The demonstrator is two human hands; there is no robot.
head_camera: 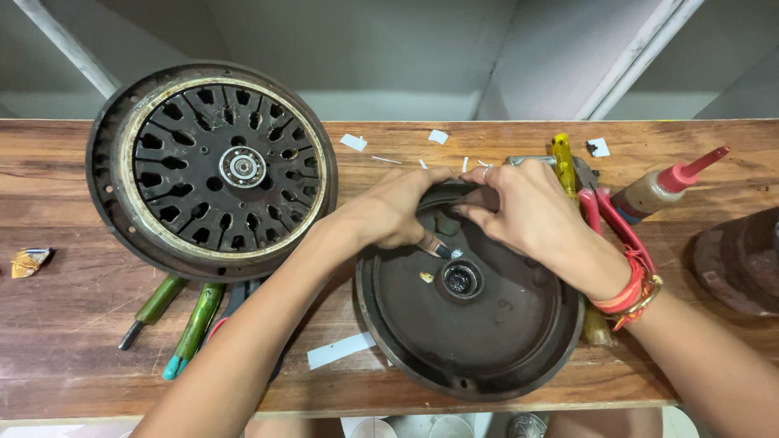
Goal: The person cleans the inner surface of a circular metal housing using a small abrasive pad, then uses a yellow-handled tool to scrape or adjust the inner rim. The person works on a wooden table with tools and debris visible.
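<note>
Left hand [389,212]: fingers curled on the dark round metal cover's [495,332] upper rim — frame centre.
Right hand [527,212]: fingers pinching the same rim.

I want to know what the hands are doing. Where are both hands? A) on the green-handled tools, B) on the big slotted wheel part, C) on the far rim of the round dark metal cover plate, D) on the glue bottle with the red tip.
C: the left hand and right hand both rest at the far rim of the round dark metal cover plate, away from the other things.
</note>
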